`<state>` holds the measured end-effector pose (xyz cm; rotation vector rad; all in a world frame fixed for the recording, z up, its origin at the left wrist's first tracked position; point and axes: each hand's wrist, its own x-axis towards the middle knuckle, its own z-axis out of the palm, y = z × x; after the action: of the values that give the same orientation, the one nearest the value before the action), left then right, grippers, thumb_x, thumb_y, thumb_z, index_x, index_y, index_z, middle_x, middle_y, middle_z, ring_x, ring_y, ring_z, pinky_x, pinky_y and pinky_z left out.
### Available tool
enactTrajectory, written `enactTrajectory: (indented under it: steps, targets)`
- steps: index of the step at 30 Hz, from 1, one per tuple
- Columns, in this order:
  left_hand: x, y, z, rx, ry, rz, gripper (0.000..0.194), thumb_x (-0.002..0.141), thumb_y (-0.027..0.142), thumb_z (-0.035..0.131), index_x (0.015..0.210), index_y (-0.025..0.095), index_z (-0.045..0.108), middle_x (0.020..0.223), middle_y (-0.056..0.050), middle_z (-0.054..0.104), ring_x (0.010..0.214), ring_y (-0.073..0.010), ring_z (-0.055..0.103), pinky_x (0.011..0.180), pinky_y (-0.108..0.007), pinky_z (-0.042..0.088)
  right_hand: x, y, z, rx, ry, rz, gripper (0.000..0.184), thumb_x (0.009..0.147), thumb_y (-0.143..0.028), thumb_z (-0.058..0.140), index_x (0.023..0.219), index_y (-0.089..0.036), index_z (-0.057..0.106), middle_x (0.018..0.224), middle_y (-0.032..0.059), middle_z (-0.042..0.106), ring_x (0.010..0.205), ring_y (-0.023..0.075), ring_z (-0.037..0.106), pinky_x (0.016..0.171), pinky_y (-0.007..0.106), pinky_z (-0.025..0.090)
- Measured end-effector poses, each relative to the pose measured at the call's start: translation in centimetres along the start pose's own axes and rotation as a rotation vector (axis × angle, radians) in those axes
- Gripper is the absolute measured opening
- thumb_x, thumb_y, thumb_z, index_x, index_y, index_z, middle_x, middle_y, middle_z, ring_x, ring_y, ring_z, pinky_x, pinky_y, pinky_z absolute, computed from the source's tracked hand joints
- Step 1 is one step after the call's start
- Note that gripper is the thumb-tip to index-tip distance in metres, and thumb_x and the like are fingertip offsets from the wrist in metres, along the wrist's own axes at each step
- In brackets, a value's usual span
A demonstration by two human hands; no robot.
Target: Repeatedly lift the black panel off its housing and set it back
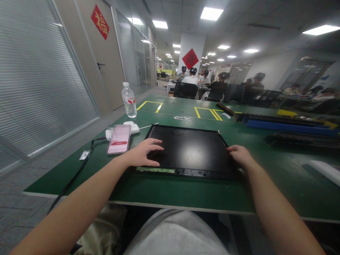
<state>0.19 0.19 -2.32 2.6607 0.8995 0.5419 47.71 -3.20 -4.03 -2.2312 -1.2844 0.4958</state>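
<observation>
A black LCD screen panel [186, 147] lies flat on the green table in front of me. A narrow green circuit board [155, 170] runs along the left part of its near edge. My left hand [146, 153] is over the panel's left side with its fingers spread; whether the fingertips press on the surface I cannot tell. At the right edge, my right hand [240, 156] grips the panel between thumb and fingers, the fingers partly hidden.
Left of the panel are a phone [119, 140], a white device [131, 126] with a black cable, and a water bottle [129, 101]. Long dark strips and a blue strip [278, 124] lie at the right, with a white bar [325, 172] nearer. Several people sit at tables beyond.
</observation>
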Motion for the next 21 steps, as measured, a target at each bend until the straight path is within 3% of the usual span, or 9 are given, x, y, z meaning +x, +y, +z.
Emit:
enactTrajectory:
  steps: [13, 18, 21]
  targets:
    - [0.0, -0.1, 0.2, -0.014, -0.010, -0.026, 0.060, 0.073, 0.054, 0.076, 0.123, 0.024, 0.069, 0.143, -0.015, 0.053, 0.132, -0.0339, 0.048, 0.111, -0.049, 0.038, 0.4, 0.5, 0.2, 0.012, -0.006, 0.006, 0.040, 0.069, -0.005, 0.056, 0.102, -0.016, 0.074, 0.089, 0.0087, 0.074, 0.070, 0.0178, 0.066, 0.063, 0.025, 0.048]
    - [0.0, -0.7, 0.6, 0.102, 0.103, -0.184, 0.051, 0.088, 0.052, 0.056, 0.125, 0.019, 0.066, 0.146, -0.018, 0.048, 0.138, -0.0345, 0.040, 0.115, -0.051, 0.032, 0.6, 0.8, 0.3, 0.021, -0.009, -0.009, 0.038, 0.069, -0.005, 0.057, 0.101, -0.016, 0.074, 0.088, 0.0086, 0.074, 0.067, 0.0171, 0.065, 0.060, 0.024, 0.047]
    - [0.1, -1.4, 0.9, 0.174, 0.166, -0.316, 0.052, 0.086, 0.047, 0.058, 0.128, 0.018, 0.063, 0.147, -0.018, 0.047, 0.140, -0.0372, 0.037, 0.115, -0.054, 0.031, 0.7, 1.0, 0.3, 0.012, -0.005, -0.023, 0.037, 0.068, -0.006, 0.058, 0.099, -0.016, 0.074, 0.086, 0.0084, 0.074, 0.066, 0.0172, 0.065, 0.060, 0.024, 0.047]
